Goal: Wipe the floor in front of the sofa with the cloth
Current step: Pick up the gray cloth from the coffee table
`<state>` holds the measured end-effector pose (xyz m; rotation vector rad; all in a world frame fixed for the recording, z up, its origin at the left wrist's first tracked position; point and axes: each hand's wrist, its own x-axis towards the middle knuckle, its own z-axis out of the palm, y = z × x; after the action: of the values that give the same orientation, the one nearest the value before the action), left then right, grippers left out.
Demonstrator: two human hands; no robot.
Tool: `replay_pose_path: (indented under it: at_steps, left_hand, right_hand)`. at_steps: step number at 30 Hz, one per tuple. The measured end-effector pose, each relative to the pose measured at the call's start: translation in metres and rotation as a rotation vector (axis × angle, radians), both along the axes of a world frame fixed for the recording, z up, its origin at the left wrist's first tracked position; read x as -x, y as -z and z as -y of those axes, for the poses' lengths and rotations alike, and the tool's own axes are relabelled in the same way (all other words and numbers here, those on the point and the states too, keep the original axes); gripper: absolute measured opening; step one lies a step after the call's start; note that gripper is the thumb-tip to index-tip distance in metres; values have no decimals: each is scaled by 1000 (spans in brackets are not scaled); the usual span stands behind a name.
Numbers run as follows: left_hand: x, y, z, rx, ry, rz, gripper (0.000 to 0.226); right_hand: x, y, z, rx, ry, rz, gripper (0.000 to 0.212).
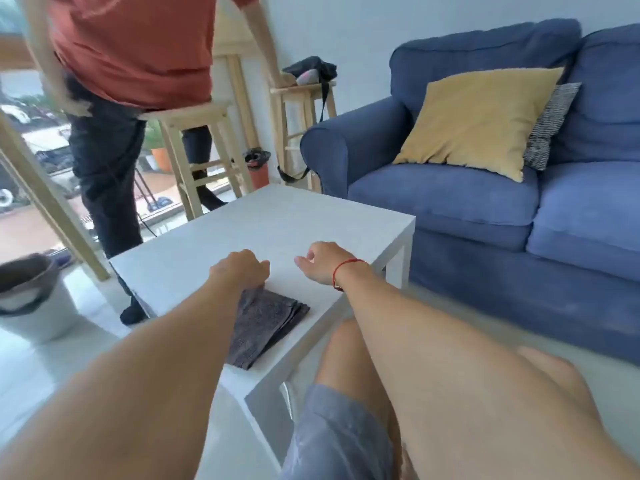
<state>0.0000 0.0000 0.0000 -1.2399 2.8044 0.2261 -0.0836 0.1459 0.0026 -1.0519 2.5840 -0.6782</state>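
A dark folded cloth lies flat on the white coffee table, near its front corner. My left hand sits at the cloth's far edge with its fingers curled down onto it; the fingertips are hidden under the hand. My right hand, with a red string on the wrist, hovers over the bare tabletop just right of the cloth, loosely curled and holding nothing. The blue sofa stands to the right, with a strip of pale floor in front of it.
A person in an orange shirt stands close behind the table's far left side, among wooden stools. A white bucket sits on the floor at left. A yellow cushion lies on the sofa. My knee is by the table's front corner.
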Motion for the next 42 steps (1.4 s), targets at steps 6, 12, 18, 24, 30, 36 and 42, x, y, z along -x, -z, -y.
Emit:
replay_pose_path:
  at_steps: [6, 12, 18, 24, 30, 36, 42]
  left_hand:
    - [-37, 15, 9, -45, -23, 206, 55]
    - [-35, 21, 6, -60, 6, 187, 49]
    - [-19, 20, -6, -131, -3, -172, 47]
    - [38, -9, -63, -274, 61, -552, 42]
    - [110, -6, -157, -410, 254, -607, 46]
    - [175, 56, -246, -538, 399, -469, 39]
    - [223, 151, -295, -663, 445, -277, 27]
  right_hand:
    - [-42, 5, 16, -358, -153, 49, 61]
    - [-53, 2, 21, -404, -180, -19, 58]
    - [-28, 2, 14, 10, 52, 315, 34]
    - [11, -11, -36, 676, 550, 498, 50]
    - [54, -4, -121, 911, 946, 490, 55]
    - [95, 59, -206, 773, 1233, 352, 44]
    - [139, 147, -259, 547, 1308, 283, 33]
